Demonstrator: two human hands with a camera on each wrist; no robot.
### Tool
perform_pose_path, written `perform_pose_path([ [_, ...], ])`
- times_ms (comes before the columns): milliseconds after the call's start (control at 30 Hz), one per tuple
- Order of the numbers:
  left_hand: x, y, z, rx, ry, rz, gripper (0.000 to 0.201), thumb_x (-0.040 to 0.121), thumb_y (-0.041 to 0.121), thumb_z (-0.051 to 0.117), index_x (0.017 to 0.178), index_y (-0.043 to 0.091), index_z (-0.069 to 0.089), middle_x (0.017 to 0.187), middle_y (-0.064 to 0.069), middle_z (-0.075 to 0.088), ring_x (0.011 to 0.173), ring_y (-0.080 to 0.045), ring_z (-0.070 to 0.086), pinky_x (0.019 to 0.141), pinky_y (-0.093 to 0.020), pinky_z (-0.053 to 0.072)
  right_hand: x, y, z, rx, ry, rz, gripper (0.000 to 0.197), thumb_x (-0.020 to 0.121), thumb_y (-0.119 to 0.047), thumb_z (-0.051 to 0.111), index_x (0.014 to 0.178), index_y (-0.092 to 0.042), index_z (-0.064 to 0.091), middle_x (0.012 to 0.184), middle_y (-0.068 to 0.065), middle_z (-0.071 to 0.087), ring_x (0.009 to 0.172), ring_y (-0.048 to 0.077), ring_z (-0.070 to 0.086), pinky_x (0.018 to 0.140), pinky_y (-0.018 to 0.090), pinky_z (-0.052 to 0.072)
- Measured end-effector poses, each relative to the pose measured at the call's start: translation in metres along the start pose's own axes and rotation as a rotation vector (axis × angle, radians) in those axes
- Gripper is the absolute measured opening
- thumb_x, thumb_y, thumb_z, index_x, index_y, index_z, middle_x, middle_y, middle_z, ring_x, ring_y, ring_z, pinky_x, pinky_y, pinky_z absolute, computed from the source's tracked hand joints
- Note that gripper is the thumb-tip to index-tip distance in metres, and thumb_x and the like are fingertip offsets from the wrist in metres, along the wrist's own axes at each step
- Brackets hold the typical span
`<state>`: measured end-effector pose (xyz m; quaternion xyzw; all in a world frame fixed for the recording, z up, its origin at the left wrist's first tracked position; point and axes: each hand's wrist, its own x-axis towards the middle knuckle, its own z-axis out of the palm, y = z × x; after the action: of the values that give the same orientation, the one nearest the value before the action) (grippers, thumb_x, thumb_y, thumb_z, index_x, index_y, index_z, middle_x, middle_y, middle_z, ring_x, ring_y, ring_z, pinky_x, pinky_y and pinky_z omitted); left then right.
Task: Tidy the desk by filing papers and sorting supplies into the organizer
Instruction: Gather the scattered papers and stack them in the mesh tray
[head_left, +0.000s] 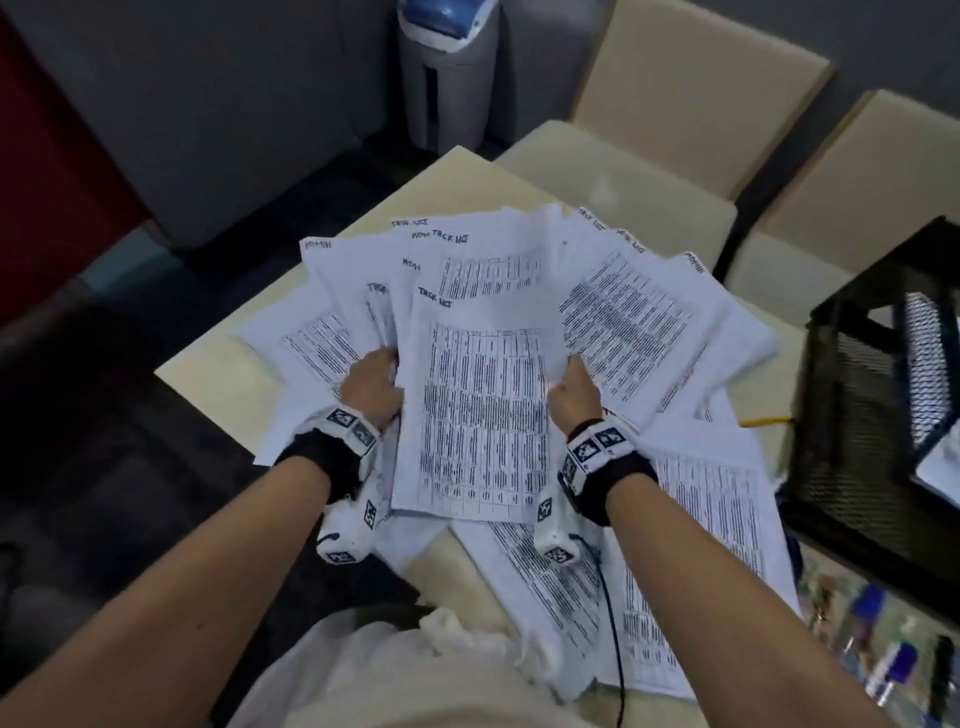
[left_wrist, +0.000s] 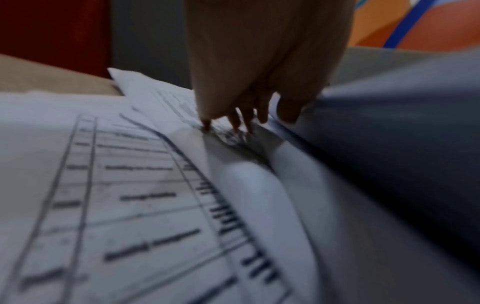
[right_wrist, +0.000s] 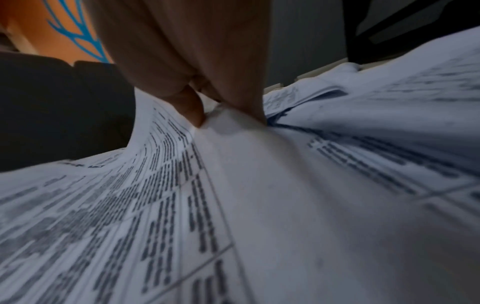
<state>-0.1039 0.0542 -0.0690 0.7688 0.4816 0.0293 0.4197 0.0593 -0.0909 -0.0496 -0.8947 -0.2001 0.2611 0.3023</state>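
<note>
Several printed sheets (head_left: 628, 312) with tables and handwritten headings lie fanned over the beige desk (head_left: 218, 374). One "Task list" sheet (head_left: 478, 415) is on top in the middle, between my hands. My left hand (head_left: 387, 366) grips its left edge together with sheets beneath; the fingertips (left_wrist: 235, 121) dig into the papers (left_wrist: 109, 185) and the thumb (left_wrist: 288, 111) is tucked beside a raised sheet. My right hand (head_left: 563, 371) pinches the sheet's right edge between thumb (right_wrist: 193, 111) and a finger (right_wrist: 250, 105), and the paper (right_wrist: 259, 185) bends upward there.
A black mesh organizer (head_left: 872, 395) stands at the desk's right side, with a yellow pencil (head_left: 769, 421) lying beside it. Blurred small supplies (head_left: 883, 654) are scattered at the lower right. Beige chairs (head_left: 691, 104) stand behind the desk and a grey appliance (head_left: 447, 73) is on the floor.
</note>
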Motion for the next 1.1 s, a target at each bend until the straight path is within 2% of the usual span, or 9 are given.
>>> perform_pose_path([
  [133, -0.007, 0.003, -0.011, -0.864, -0.014, -0.154, 0.063, 0.099, 0.050, 0.015, 0.148, 0.012, 0.025, 0.147, -0.016, 0.037, 0.138, -0.043, 0.029, 0.110, -0.053, 0.029, -0.009, -0.007, 0.017, 0.074, -0.098, -0.014, 0.040, 0.090, 0.006, 0.036, 0.128, -0.004, 0.029, 0.101, 0.015, 0.058, 0.078, 0.028, 0.056, 0.067, 0.038, 0.050],
  [233, -0.018, 0.013, -0.015, -0.621, -0.125, -0.186, 0.063, 0.096, 0.051, 0.033, 0.141, 0.008, 0.037, 0.128, -0.018, 0.054, 0.126, -0.033, 0.046, 0.104, -0.045, 0.039, -0.018, -0.012, 0.021, 0.164, -0.152, 0.036, 0.047, 0.091, 0.000, 0.046, 0.133, -0.006, 0.028, 0.126, 0.017, 0.054, 0.107, 0.035, 0.059, 0.087, 0.037, 0.049],
  [333, -0.025, 0.019, -0.009, -0.229, -0.020, -0.122, 0.013, 0.090, 0.015, 0.055, 0.096, 0.003, 0.055, 0.069, -0.011, 0.053, 0.084, -0.025, 0.053, 0.057, -0.022, 0.042, -0.029, -0.022, 0.010, 0.134, -0.097, -0.051, 0.036, 0.092, 0.000, 0.045, 0.128, 0.000, 0.046, 0.126, 0.021, 0.057, 0.110, 0.035, 0.058, 0.085, 0.033, 0.052],
  [500, -0.040, 0.076, -0.035, -0.372, 0.251, 0.308, 0.023, 0.087, 0.020, 0.063, 0.103, 0.003, 0.064, 0.092, -0.018, 0.065, 0.085, -0.027, 0.063, 0.070, -0.022, 0.047, -0.051, -0.049, -0.062, 0.387, 0.346, -0.323, 0.026, 0.091, -0.001, 0.048, 0.116, 0.002, 0.055, 0.108, 0.014, 0.063, 0.080, 0.013, 0.057, 0.055, -0.001, 0.043],
  [633, -0.054, 0.138, -0.066, -0.653, 0.245, 0.606, 0.024, 0.078, 0.019, 0.072, 0.100, 0.012, 0.064, 0.092, -0.006, 0.070, 0.089, -0.020, 0.067, 0.084, -0.032, 0.056, -0.063, -0.066, -0.123, 0.603, 0.678, -0.562, 0.015, 0.085, -0.002, 0.056, 0.100, -0.004, 0.055, 0.085, 0.000, 0.057, 0.074, 0.000, 0.051, 0.070, 0.012, 0.043],
  [733, -0.055, 0.155, -0.070, -0.726, 0.193, 0.667, 0.024, 0.074, 0.013, 0.076, 0.095, 0.008, 0.065, 0.077, 0.013, 0.071, 0.076, -0.004, 0.069, 0.076, -0.024, 0.057, -0.074, -0.059, -0.138, 0.705, 0.709, -0.639, 0.021, 0.085, -0.003, 0.056, 0.100, -0.011, 0.044, 0.097, 0.004, 0.056, 0.089, 0.008, 0.055, 0.085, 0.028, 0.047],
  [833, -0.057, 0.152, -0.057, -0.851, 0.097, 0.632, 0.029, 0.074, 0.001, 0.074, 0.101, 0.002, 0.061, 0.076, 0.011, 0.072, 0.075, 0.001, 0.069, 0.071, -0.015, 0.054, -0.079, -0.035, -0.126, 0.765, 0.665, -0.523, 0.035, 0.081, 0.002, 0.056, 0.108, -0.009, 0.036, 0.100, -0.009, 0.053, 0.086, -0.008, 0.055, 0.087, 0.020, 0.045],
  [967, -0.057, 0.139, -0.030, -0.825, -0.030, 0.581, 0.053, 0.056, 0.027, 0.084, 0.099, 0.006, 0.061, 0.082, 0.011, 0.072, 0.077, 0.001, 0.068, 0.069, -0.015, 0.054, -0.074, -0.006, -0.102, 0.840, 0.617, -0.324, 0.041, 0.083, 0.012, 0.049, 0.113, -0.012, 0.036, 0.102, -0.004, 0.055, 0.087, 0.001, 0.056, 0.085, 0.019, 0.046],
  [1100, -0.059, 0.134, 0.002, -0.500, -0.177, 0.504, 0.053, 0.067, 0.035, 0.073, 0.110, 0.010, 0.058, 0.105, -0.012, 0.067, 0.094, -0.023, 0.065, 0.082, -0.027, 0.055, -0.068, 0.007, -0.092, 0.715, 0.565, -0.208, 0.036, 0.086, 0.011, 0.039, 0.121, 0.004, 0.038, 0.095, 0.005, 0.053, 0.081, 0.016, 0.052, 0.070, 0.018, 0.041],
])
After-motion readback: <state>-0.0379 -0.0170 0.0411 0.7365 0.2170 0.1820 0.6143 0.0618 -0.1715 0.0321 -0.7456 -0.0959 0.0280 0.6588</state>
